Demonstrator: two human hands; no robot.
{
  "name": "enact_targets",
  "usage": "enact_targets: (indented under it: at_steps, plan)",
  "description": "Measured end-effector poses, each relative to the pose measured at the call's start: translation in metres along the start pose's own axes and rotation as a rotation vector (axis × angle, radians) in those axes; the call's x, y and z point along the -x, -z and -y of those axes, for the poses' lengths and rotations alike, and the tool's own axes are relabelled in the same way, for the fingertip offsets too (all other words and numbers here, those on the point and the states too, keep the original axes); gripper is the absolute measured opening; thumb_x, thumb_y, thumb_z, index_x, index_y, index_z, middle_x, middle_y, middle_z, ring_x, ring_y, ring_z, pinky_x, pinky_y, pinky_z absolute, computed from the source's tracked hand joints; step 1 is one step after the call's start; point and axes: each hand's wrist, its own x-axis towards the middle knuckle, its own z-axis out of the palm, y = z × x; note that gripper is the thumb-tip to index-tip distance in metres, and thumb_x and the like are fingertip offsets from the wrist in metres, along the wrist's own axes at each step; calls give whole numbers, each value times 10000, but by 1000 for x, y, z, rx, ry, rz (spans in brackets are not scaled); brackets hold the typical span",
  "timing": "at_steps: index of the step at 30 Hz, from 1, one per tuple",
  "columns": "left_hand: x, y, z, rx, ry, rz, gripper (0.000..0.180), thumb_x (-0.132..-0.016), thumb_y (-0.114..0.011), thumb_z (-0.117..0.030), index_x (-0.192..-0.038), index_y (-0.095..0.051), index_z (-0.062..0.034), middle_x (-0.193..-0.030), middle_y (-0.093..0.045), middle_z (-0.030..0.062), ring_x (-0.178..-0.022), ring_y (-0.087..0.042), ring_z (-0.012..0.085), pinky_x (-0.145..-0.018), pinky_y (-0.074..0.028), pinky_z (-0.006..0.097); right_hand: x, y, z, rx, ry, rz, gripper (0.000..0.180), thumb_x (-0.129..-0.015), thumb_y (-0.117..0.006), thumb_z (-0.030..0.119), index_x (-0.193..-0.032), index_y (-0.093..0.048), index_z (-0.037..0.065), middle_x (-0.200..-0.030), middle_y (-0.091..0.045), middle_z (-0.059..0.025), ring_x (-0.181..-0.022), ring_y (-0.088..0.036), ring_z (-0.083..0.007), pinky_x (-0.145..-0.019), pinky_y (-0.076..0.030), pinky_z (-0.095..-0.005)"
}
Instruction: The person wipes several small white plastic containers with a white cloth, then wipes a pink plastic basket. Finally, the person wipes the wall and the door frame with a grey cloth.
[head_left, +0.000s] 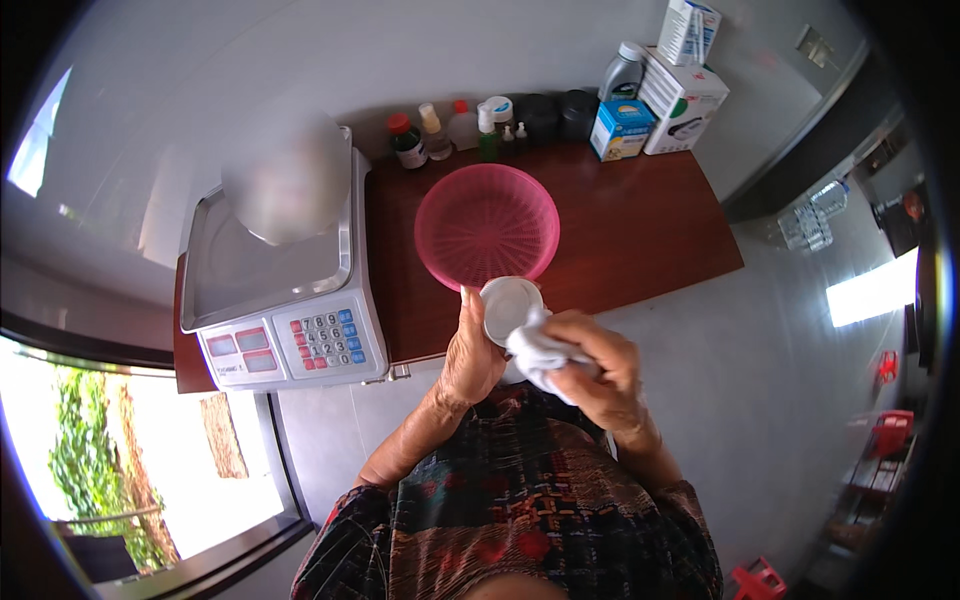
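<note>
Low over the front edge of the table, my left hand [470,358] grips a small round white cup [507,300] with its opening turned up toward me. A bunched white cloth [540,352] is in my right hand [605,372], pressed against the cup's near right rim. The cloth hand is slightly smeared by motion. Just beyond the cup sits a round pink plastic basket [450,205] with slotted sides, and nothing shows inside it. The cup overlaps the basket's near rim in the picture; I cannot tell whether they touch.
To the left stands a white digital scale [280,345] with a metal tray [215,275]; a blurred whitish shape [290,190] covers part of it. Several bottles [408,142] and jars line the wall. Boxes [690,100] stand at the back right corner of the reddish-brown table [650,225].
</note>
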Motion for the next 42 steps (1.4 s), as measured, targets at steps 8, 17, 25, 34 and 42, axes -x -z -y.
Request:
enact_targets:
  at_steps: [8,17,25,34,42]
  plan:
    - [-5,-49,1,-32,-25,-2,734,-934,-128,-637,-1164,-504,-50,-853,-557,40,-655,-455,119,-567,-383,274,-21,18,-1,1120,408,-213,410,-714,-678,30,-1115,-598,56,-1028,-504,-95,-871,-541,-238,-620,-528,-327]
    - [-23,-50,29,-355,-184,-13,555,-993,-163,-505,-1208,-437,-74,-942,-542,29,-762,-487,83,-628,-417,229,-27,49,10,1144,259,58,234,-695,-652,10,-927,-635,-16,-974,-507,-95,-811,-539,-218,-557,-537,-294]
    - [-28,-53,36,-329,-213,41,711,-928,-221,-624,-1266,-436,-37,-1197,-534,116,-1143,-504,214,-998,-393,355,-18,60,18,500,31,55,274,-720,-638,-52,-992,-612,-27,-947,-531,-109,-829,-586,-254,-612,-545,-313]
    - [-32,-69,42,-283,-266,94,667,-926,-201,-624,-1355,-281,-120,-1258,-440,69,-1146,-460,168,-972,-393,357,-30,53,10,1085,209,-183,456,-686,-690,37,-1104,-520,-29,-1054,-476,-143,-849,-556,-268,-582,-555,-325]
    - [-31,-74,41,-255,-298,32,760,-898,-210,-676,-1318,-365,-62,-1257,-470,98,-1183,-451,215,-1028,-355,364,-27,57,18,981,193,-129,386,-702,-685,48,-1056,-548,-25,-1014,-495,-127,-844,-563,-262,-587,-553,-327]
